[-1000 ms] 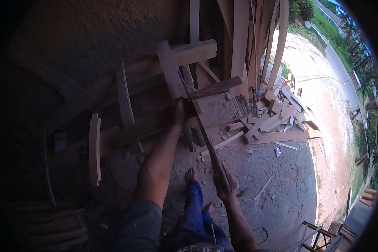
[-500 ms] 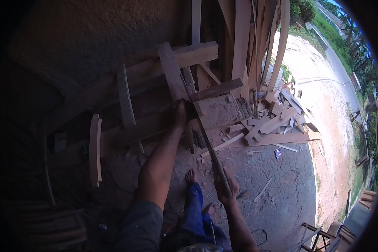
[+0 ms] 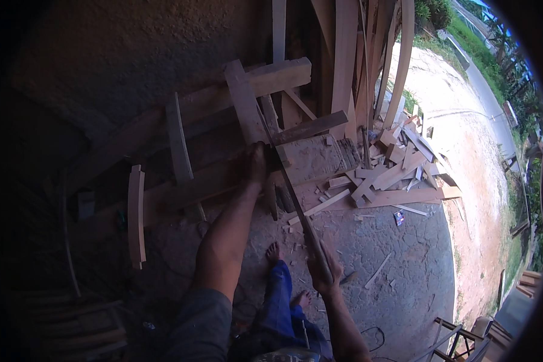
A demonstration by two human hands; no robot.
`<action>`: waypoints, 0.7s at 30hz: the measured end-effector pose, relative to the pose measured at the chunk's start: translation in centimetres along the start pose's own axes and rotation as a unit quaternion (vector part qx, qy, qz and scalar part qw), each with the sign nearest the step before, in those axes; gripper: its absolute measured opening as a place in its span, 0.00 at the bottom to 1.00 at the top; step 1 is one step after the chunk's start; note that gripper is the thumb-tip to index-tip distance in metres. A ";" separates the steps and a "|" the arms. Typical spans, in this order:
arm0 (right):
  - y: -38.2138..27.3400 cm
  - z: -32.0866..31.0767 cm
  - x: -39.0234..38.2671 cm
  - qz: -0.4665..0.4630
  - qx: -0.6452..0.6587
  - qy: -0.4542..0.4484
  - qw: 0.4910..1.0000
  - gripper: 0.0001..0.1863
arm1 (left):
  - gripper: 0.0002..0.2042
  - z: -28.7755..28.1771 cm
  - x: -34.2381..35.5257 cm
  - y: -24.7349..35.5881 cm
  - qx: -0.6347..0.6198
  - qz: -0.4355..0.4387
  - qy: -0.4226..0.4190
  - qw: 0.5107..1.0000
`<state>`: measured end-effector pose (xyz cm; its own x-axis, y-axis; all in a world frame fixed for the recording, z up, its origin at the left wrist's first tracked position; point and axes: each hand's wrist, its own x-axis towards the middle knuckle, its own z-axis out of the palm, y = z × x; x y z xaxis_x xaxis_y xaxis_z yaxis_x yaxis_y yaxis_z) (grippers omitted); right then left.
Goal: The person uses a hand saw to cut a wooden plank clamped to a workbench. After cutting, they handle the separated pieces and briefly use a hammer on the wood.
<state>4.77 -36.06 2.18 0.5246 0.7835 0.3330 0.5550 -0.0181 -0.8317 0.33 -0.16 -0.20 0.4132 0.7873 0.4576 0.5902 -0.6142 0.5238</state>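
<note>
My right hand (image 3: 324, 265) grips the lower end of a long, narrow tool, apparently a saw (image 3: 289, 181), which slants up and left across the work bench. My left hand (image 3: 256, 160), partly in shadow, is closed on the lower end of an upright pale board (image 3: 241, 96), right beside the blade. This board lies across a horizontal beam (image 3: 286, 75). A rough wooden block (image 3: 317, 157) is just right of the blade, with a short board (image 3: 314, 127) lying along its back edge.
A heap of offcuts (image 3: 392, 172) lies at the right beside tall leaning planks (image 3: 344, 54). Curved pieces (image 3: 181, 139) sit across the bench at left, near a rough wall (image 3: 133, 60). My bare feet stand on the concrete floor (image 3: 392, 253). A sunlit path is at far right; frames lie lower right.
</note>
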 end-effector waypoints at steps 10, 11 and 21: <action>-1.2 2.2 6.4 0.070 0.098 -0.012 0.993 0.29 | 0.07 0.0 0.0 0.8 0.020 0.002 -0.037 0.999; -1.1 2.1 6.1 0.054 0.080 -0.007 0.995 0.29 | 0.07 0.2 0.0 0.5 0.023 0.002 -0.041 0.999; -1.0 -4.4 -6.3 0.072 -0.028 0.026 0.997 0.29 | 0.08 0.6 -0.6 -0.7 -0.009 0.003 -0.036 0.999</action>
<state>3.74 -43.74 2.87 0.6331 0.7376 0.2348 0.5055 -0.1642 -0.8470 0.08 -0.21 -1.24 0.4666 0.7849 0.4077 0.5756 -0.6195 0.5338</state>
